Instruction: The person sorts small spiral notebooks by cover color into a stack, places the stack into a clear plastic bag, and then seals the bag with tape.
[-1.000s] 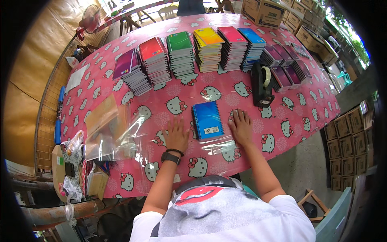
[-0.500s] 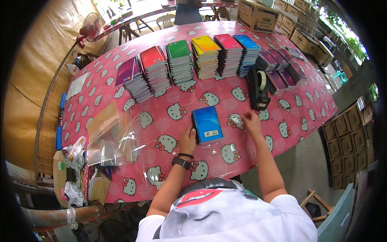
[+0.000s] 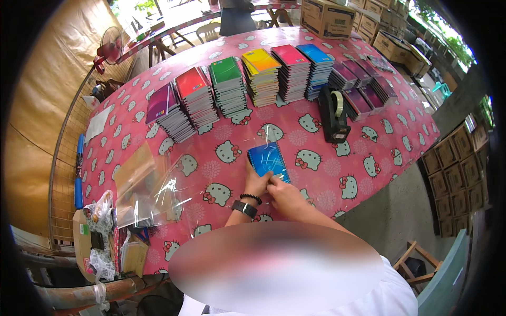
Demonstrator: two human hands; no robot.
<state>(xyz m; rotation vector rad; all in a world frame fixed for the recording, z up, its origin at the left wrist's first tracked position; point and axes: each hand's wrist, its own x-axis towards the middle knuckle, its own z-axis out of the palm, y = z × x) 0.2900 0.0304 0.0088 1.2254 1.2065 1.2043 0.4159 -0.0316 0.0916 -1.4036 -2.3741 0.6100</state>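
Just in front of me on the table lies a blue spiral notebook point(image 3: 265, 158), with bright glints across its cover as from clear plastic film. My left hand point(image 3: 256, 181) grips its left side near the lower corner, the thumb over the cover. My right hand point(image 3: 284, 197) is closed at the notebook's near edge, its fingertips pinched together beside my left thumb. Whatever those fingertips hold is too small to make out. Beyond the notebook, to the right, stands a black tape dispenser point(image 3: 333, 126) with a roll of tape point(image 3: 338, 104).
Tall notebook stacks, purple point(image 3: 161, 104), red point(image 3: 191, 83), green point(image 3: 225, 70), yellow point(image 3: 261, 62), pink point(image 3: 290, 55) and blue point(image 3: 315, 53), line the far side. Wrapped purple bundles point(image 3: 358, 101) sit right of them. Clear plastic sheets point(image 3: 153, 192) lie at left; a carton point(image 3: 327, 20) stands behind.
My right hand has come left from near the tape dispenser to the notebook's near edge. Glints now show on the blue cover, and its label is out of sight. The view has shifted slightly.
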